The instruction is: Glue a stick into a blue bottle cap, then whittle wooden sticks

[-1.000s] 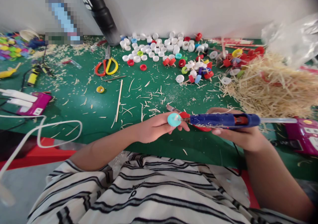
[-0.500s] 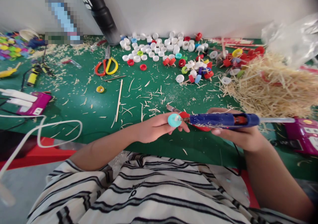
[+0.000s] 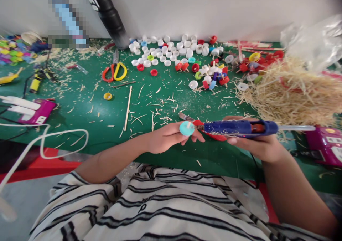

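I see two hands, apart from each other. The left hand [image 3: 164,138] grips one turquoise cap [image 3: 186,129], over the table [image 3: 157,98] edge, with one short stick [image 3: 188,124] in it. The right hand [image 3: 263,149] is wrapped around one blue glue gun [image 3: 229,128], its nozzle at the cap; whether they touch, I cannot tell. One glue rod [image 3: 296,128] sticks out behind. Beyond, I count one pair of scissors [image 3: 120,72], one black bottle [image 3: 110,18], one lone yellow cap [image 3: 108,96] and two purple socket blocks [image 3: 48,107], one at each side. The white caps [image 3: 182,51] are too crowded to count.
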### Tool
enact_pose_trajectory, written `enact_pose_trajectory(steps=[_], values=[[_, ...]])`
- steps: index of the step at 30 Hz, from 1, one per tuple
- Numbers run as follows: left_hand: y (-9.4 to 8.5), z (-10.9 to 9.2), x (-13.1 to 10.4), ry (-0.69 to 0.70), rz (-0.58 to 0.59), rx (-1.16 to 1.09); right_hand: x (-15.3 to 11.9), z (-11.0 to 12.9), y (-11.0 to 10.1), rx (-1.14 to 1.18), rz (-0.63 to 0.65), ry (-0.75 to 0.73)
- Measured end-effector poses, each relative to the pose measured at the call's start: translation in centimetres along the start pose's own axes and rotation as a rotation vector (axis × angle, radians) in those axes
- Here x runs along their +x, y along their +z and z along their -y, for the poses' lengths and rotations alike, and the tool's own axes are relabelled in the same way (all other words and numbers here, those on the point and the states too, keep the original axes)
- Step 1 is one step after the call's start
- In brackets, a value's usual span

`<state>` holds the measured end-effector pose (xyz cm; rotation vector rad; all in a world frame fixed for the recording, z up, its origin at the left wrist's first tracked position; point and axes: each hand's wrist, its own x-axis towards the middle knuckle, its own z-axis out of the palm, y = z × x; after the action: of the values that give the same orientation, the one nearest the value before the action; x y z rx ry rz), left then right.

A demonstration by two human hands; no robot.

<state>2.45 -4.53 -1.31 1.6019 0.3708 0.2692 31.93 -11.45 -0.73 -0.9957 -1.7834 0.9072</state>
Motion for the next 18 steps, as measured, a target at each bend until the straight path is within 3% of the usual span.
enact_pose_trajectory(steps=[18], values=[[0.01, 0.43, -0.11, 0.049, 0.041, -0.007, -0.01, 0.29, -0.09, 0.030, 0.038, 0.036]])
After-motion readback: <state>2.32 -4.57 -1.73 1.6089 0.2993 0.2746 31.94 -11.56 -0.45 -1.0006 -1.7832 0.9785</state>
